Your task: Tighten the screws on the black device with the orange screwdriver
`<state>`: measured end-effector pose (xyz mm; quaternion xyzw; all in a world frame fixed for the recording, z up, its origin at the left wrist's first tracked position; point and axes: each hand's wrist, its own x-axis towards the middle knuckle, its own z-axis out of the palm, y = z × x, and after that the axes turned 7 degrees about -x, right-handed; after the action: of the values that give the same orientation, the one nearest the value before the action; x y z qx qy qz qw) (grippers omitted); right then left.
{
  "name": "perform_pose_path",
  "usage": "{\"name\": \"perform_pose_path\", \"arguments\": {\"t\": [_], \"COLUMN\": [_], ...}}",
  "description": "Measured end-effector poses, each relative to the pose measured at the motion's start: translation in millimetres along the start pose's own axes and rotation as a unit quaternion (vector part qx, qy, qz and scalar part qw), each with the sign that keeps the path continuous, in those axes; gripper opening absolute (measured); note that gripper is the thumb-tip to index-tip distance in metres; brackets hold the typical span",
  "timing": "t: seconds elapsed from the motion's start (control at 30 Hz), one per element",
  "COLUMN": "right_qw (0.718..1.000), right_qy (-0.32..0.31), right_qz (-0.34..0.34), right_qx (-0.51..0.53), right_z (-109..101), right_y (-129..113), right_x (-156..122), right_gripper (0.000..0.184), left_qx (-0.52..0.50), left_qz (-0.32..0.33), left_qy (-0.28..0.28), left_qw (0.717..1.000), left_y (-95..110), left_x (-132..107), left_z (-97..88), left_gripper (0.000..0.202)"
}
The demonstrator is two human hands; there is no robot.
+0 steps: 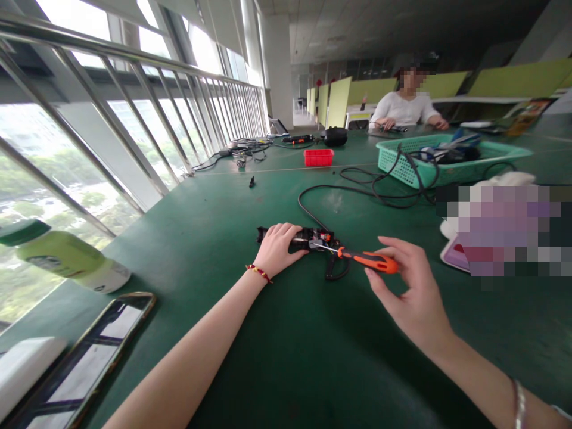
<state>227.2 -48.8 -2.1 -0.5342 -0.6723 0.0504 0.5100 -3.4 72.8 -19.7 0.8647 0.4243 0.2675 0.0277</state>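
Observation:
My left hand (279,245) is closed over a small black device (308,238) with an opened casing, pressing it onto the green table (277,357). A black cable (313,199) runs from the device toward the basket. My right hand (409,292) pinches the orange handle of a screwdriver (366,260); its thin metal tip touches the exposed inside of the device near its right end. A black curved part (336,271) lies on the table just under the screwdriver.
A phone (96,363) and a green-and-white bottle (67,256) lie at the near left by the window railing. A teal basket (447,158) with cables stands at the back right, a red tray (319,157) behind. Another person (404,107) sits at the far end.

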Motion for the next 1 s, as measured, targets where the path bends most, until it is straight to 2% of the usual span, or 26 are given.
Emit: {"name": "perform_pose_path", "arguments": {"t": [0.1, 0.17, 0.3, 0.37, 0.5, 0.57, 0.73, 0.8, 0.93, 1.0], "right_qw": [0.996, 0.994, 1.000, 1.000, 0.995, 0.994, 1.000, 1.000, 0.992, 0.995], "right_qy": [-0.076, -0.099, -0.017, 0.002, -0.099, -0.106, 0.004, -0.016, -0.119, -0.099], "right_qz": [0.038, 0.053, 0.013, -0.006, 0.025, 0.036, -0.005, 0.004, 0.041, 0.031], "right_qx": [-0.003, -0.006, -0.021, -0.026, -0.019, -0.015, -0.023, -0.021, -0.014, -0.016], "right_z": [-2.1, -3.2, -2.1, -1.9, -2.7, -2.2, 0.1, -0.8, -2.8, -2.3], "right_y": [-1.9, -2.4, -0.6, -1.1, -4.7, -4.5, 1.6, 1.2, -3.5, -4.1], "right_x": [0.0, -0.2, 0.5, 1.2, 1.4, 1.0, 1.1, 1.4, 1.3, 1.0], "right_gripper": [0.030, 0.029, 0.034, 0.034, 0.024, 0.025, 0.037, 0.037, 0.029, 0.029], "left_qx": [-0.002, -0.001, 0.002, 0.004, 0.010, 0.011, 0.009, 0.008, 0.007, 0.006], "left_qz": [-0.002, -0.002, 0.000, 0.000, 0.002, 0.003, 0.002, 0.003, 0.003, 0.002], "left_qy": [0.001, 0.001, 0.001, 0.001, 0.003, 0.004, 0.004, 0.006, 0.007, 0.006], "left_qw": [1.000, 1.000, 1.000, 1.000, 1.000, 1.000, 1.000, 1.000, 1.000, 1.000], "left_y": [-0.2, -0.2, 0.4, 0.5, -0.3, -0.6, -0.9, -1.0, -1.2, -1.1], "left_x": [0.1, 0.1, -0.1, 0.0, 0.1, 0.0, -0.3, -0.3, -0.2, -0.1], "left_z": [0.3, 0.4, 0.1, 0.1, 0.9, 1.3, 1.6, 1.8, 2.3, 2.4], "left_gripper": [0.042, 0.042, 0.042, 0.043, 0.044, 0.044, 0.043, 0.043, 0.043, 0.043]}}
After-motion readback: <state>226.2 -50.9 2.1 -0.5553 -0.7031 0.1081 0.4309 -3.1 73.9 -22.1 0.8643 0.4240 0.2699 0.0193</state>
